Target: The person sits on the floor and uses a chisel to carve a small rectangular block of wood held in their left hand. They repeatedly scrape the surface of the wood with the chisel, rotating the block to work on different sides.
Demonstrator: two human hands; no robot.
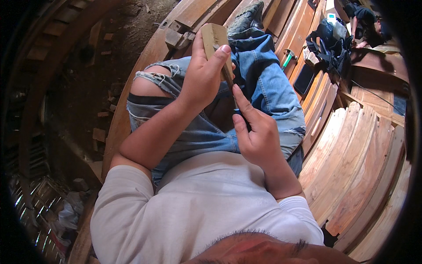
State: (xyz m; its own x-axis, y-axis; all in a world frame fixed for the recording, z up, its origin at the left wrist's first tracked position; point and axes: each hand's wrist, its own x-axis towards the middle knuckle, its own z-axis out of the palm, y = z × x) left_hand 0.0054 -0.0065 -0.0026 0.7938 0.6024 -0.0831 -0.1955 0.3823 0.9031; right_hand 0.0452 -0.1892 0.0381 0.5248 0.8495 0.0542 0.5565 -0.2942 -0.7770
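squared wooden block (214, 36), thin dark tool (229, 80)

Green-handled tool (288, 60) lay on reddish boards (293, 33), upper right; dark phone-like slab (303, 82) lay near it; black strapped bag (336, 55) sat to their right; pale planks (345, 156) ran side by side, lower right; wood offcuts (99, 134) littered dark ground (132, 26), left

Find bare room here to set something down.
Widest: the pale boards right of the right forearm, below the phone. Narrower: the orange-brown planks between the shoe and green-handled hammer. Crowded: around the phone and black bag, and over the jeans, where left hand, right hand and wooden block sit close.
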